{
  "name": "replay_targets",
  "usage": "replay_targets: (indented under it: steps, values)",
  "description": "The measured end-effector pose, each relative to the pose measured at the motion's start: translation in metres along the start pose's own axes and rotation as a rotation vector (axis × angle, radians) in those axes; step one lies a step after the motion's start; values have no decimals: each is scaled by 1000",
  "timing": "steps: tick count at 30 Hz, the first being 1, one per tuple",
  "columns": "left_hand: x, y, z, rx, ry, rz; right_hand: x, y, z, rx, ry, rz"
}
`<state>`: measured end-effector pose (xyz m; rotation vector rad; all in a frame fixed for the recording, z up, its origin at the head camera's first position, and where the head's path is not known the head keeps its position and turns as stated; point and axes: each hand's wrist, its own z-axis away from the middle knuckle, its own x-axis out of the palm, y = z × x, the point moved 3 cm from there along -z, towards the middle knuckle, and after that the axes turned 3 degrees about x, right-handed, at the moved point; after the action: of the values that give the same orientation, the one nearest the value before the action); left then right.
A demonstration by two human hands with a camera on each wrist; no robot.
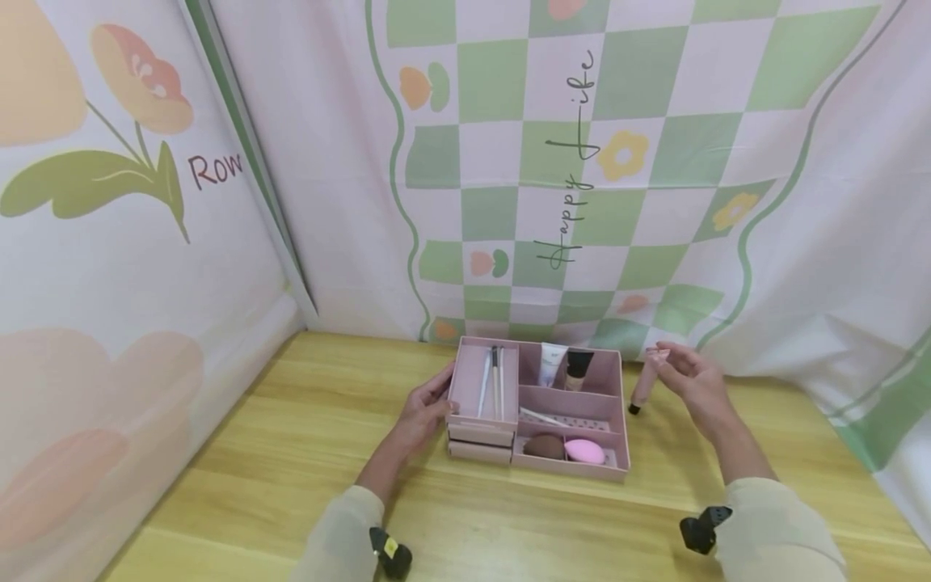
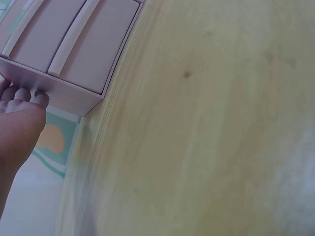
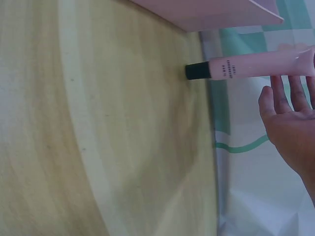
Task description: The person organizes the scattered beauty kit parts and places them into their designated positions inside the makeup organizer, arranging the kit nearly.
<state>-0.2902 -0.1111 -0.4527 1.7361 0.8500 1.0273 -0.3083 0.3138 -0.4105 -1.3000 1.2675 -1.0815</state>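
Note:
A pink makeup organizer (image 1: 570, 394) stands on the wooden table, its two drawers (image 2: 93, 44) facing the near side. My left hand (image 1: 424, 411) holds it by the left side, thumb at the top rim and fingers along the wall. To the right of the organizer, my right hand (image 1: 694, 386) pinches a pink squeeze tube (image 3: 261, 64) by its flat crimped end. The tube tilts downward, with its black cap (image 3: 198, 71) lowest, close over the table.
Inside the organizer are thin brushes (image 1: 497, 384), a white tube (image 1: 550, 365), a black-capped bottle (image 1: 578, 370), a white stick (image 1: 545, 418), a brown sponge (image 1: 544, 446) and a pink sponge (image 1: 585, 452). A checkered curtain (image 1: 494, 81) hangs behind the table (image 1: 291, 453); a printed cloth wall (image 1: 131, 323) borders the left.

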Motion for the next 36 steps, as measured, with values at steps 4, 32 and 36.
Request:
replay_targets:
  steps: [4, 32, 36]
  values:
    - [-1, -1, 0, 0, 4, 5, 0, 6, -1, 27, 29, 47]
    - [1, 1, 0, -15, 1, -5, 8, 11, -3, -1, 146, -20]
    - [1, 0, 0, -12, -2, -4, 9, 11, -4, 8, 157, -6]
